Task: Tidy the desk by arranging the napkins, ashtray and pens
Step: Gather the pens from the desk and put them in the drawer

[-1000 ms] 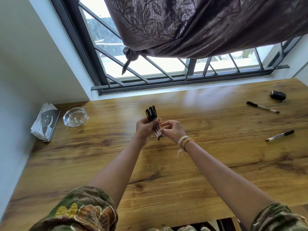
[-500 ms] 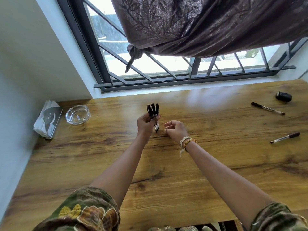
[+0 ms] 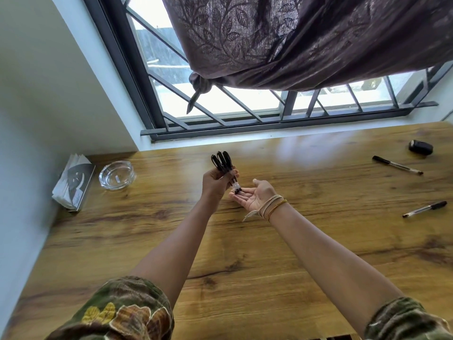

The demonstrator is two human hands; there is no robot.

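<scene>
Our left hand (image 3: 215, 182) grips a bundle of black-capped clear pens (image 3: 226, 168); our open right palm (image 3: 255, 196), just beside, should tap their ends level.

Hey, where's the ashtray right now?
The glass ashtray sits at the desk's far left, just right of the napkins by the wall and left of the left hand.

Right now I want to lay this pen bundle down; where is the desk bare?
Bare wood spans the wooden desk between the clear glass ashtray and the two loose black-capped pens. The left corner is crowded, with the stack of white napkins beside the ashtray.
</scene>
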